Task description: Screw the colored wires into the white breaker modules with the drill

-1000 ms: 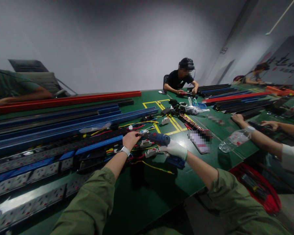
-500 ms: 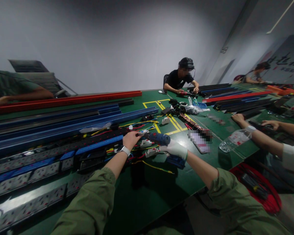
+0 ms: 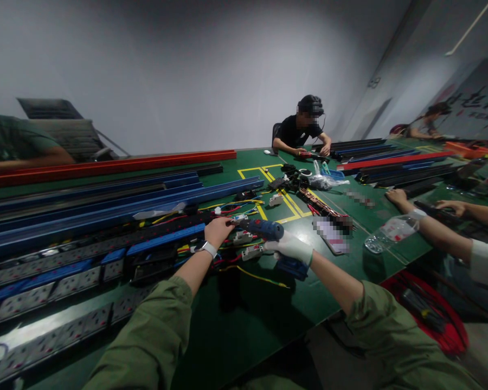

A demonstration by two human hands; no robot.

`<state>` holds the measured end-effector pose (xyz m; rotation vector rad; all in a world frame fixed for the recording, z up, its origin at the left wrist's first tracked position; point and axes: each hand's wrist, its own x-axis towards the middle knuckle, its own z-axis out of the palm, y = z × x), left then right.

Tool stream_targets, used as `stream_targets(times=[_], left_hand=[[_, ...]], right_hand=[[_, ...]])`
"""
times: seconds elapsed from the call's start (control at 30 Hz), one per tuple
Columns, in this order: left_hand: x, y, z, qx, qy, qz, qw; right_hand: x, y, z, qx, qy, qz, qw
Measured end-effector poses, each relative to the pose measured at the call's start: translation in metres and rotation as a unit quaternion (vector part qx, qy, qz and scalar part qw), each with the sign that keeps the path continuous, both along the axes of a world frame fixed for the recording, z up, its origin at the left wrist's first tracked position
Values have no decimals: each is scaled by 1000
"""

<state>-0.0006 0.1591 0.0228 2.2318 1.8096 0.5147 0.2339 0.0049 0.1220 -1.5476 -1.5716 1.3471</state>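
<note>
My right hand [image 3: 290, 246], in a white glove, is wrapped round the grip of a dark blue cordless drill [image 3: 264, 228]. The drill lies level, its nose pointing left toward my left hand [image 3: 218, 232]. That hand is bare, with a watch on the wrist; its fingers are pinched at the drill's tip, and what they hold is too small to make out. Beneath the drill are white circuit breakers [image 3: 252, 251] with wires attached. A yellow-green wire [image 3: 260, 275] trails across the green table. Left of my hand lie blue and black socket strips [image 3: 166, 239].
Long blue rails [image 3: 106, 208] and an orange rail [image 3: 146, 161] stretch across the left side. A phone [image 3: 330, 235], a bundle of copper strips [image 3: 323, 206] and a plastic bottle [image 3: 390, 234] lie to the right. Co-workers sit opposite and at right, one person's hand [image 3: 396, 196] on the table.
My hands and the drill stay almost where they were. At the far left, a person's arm has shifted slightly left.
</note>
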Motion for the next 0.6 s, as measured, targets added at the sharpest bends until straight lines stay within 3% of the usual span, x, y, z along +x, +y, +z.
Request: stream_targets(times=[0.33,0.6], left_hand=[[1,-5,7,-4,-6,-2,1000],[1,-5,8,-10,2,-2,1000]], right_hand=[[-4,-4,10,13,12,19,1000],[-4,-2,5,18,27,33,999]])
